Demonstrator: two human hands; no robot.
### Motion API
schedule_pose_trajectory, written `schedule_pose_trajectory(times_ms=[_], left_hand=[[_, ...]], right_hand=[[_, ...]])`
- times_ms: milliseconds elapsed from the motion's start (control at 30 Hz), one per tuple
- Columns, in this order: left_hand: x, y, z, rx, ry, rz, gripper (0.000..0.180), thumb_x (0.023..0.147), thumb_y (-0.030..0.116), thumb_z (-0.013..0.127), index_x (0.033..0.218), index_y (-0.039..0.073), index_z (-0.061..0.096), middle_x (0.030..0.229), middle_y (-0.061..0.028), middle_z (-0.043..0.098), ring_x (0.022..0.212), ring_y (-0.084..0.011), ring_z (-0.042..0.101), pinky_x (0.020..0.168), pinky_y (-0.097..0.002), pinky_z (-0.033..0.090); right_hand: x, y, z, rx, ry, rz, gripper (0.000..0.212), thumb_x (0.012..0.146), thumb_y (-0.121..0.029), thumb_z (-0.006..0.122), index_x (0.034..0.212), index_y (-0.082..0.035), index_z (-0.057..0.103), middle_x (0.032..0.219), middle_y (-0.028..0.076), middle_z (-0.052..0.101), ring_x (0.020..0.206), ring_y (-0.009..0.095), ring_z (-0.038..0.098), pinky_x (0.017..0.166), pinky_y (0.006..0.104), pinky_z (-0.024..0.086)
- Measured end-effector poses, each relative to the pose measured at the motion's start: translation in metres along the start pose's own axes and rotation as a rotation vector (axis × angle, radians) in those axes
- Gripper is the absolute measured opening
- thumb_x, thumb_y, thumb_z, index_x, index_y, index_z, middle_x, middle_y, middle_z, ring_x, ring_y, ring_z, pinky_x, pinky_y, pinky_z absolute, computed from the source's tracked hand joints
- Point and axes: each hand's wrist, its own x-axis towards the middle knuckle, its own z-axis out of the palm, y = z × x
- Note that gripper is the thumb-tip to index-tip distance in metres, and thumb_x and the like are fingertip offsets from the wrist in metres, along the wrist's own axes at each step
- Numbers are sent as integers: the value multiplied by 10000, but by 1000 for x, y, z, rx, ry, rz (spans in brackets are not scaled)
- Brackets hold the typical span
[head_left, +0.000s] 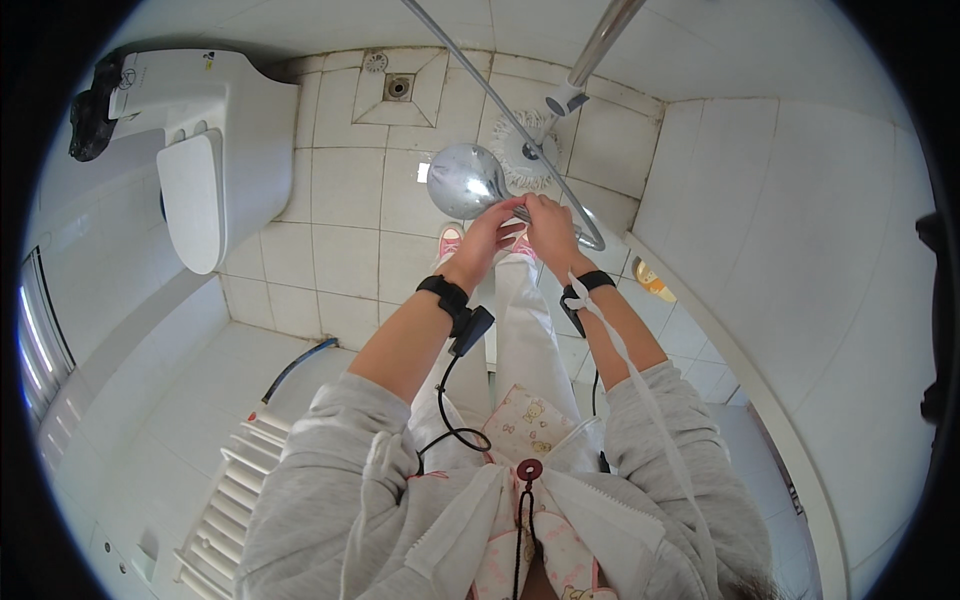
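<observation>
A shiny chrome shower head [462, 182] is held out in front of me, its round back facing up. The fingers of my left hand [488, 238] curl about its neck, close behind the round part. My right hand [550, 228] is closed round the handle, with its fingertips meeting those of the left. From the handle's end a grey metal hose [482, 82] bends back and runs up past the top edge. My fingers hide most of the handle.
Beyond the hands, a mop [524, 152] with a white fringed head stands on the tiled floor [345, 185]. A floor drain [398, 88] lies farther off. At left is a white toilet [235, 140], at lower left a white radiator [235, 495]. A white-framed partition [745, 370] stands at right.
</observation>
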Motion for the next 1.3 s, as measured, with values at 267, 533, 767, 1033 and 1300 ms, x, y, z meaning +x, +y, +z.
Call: schedule_pose_trajectory(times_ms=[267, 533, 767, 1033, 1300], left_hand=[[-13, -15, -5, -4, 60, -53, 387, 888, 267, 366, 1220, 129, 511, 1105, 20, 545, 986, -103, 509, 851, -264, 351], [-12, -24, -4, -55, 35, -91, 383, 891, 278, 401, 1230, 131, 502, 1107, 13, 544, 1036, -135, 511, 879, -270, 342], [-8, -29, 3, -73, 43, -97, 382, 881, 301, 434, 1211, 127, 519, 1095, 9, 544, 1027, -138, 513, 871, -270, 353], [-9, -26, -2, -56, 88, -58, 381, 880, 331, 443, 1194, 132, 529, 1113, 16, 543, 995, -132, 517, 843, -263, 359], [-12, -23, -1, -73, 154, -72, 363, 875, 343, 454, 1163, 141, 547, 1067, 5, 569, 981, -134, 525, 824, -257, 365]], right_hand=[[-16, -1, 10, 26, -72, -33, 295, 704, 54, 465, 965, -75, 517, 901, 107, 572, 884, 303, 546, 739, 420, 378], [-25, 4, 9, 24, -84, -38, 301, 699, 50, 482, 972, -71, 516, 904, 111, 572, 890, 304, 548, 738, 421, 380], [-28, 9, 4, -10, -116, -10, 266, 734, 27, 479, 977, -66, 533, 933, 109, 589, 911, 304, 552, 740, 411, 390], [-17, 9, 15, 34, -97, -75, 251, 734, -6, 532, 979, -65, 533, 926, 108, 590, 909, 302, 554, 737, 418, 396], [-17, 3, 15, 20, -106, -74, 270, 730, -7, 542, 993, -68, 533, 942, 99, 587, 915, 304, 550, 759, 415, 391]])
